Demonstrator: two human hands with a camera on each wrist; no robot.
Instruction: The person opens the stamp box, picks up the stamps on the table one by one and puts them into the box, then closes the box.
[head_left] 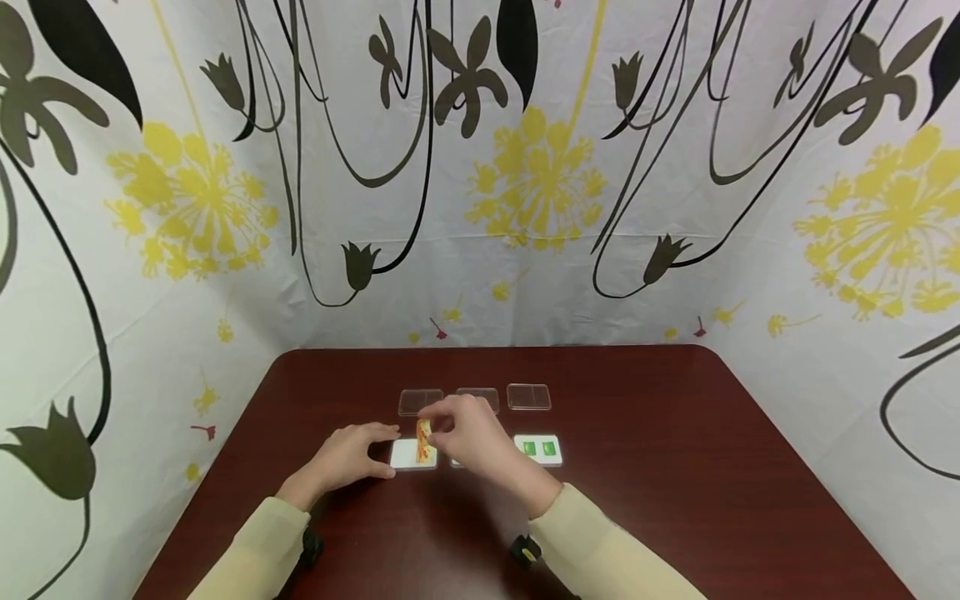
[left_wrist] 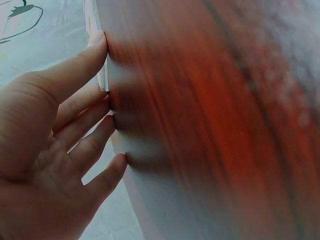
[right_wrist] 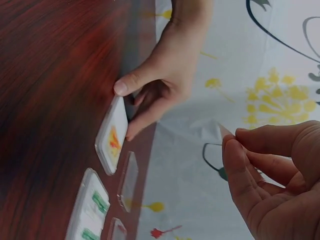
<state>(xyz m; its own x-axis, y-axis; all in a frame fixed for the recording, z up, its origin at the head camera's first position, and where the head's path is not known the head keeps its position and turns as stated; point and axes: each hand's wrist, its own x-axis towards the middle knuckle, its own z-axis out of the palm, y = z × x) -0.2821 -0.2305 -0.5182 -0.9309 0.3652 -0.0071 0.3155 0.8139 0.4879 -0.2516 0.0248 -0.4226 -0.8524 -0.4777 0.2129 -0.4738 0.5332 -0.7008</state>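
A flat white case (head_left: 403,455) lies on the table at the left, with an orange-and-yellow picture (right_wrist: 114,141) on its right part. My left hand (head_left: 347,457) grips this case at its left side, thumb at the near corner and index finger at the far one. In the left wrist view the thumb and fingertips (left_wrist: 104,37) meet the case's edge. Above the case, my right hand (head_left: 472,432) pinches a small thin card (head_left: 423,428) with orange and yellow print; the right wrist view shows it nearly edge-on between thumb and finger.
To the right lies a white case with two green pictures (head_left: 537,450); another case between is mostly hidden by my right hand. Behind them are three clear plastic lids (head_left: 528,397) in a row. A patterned cloth (head_left: 525,308) hangs around the dark red table (head_left: 637,500).
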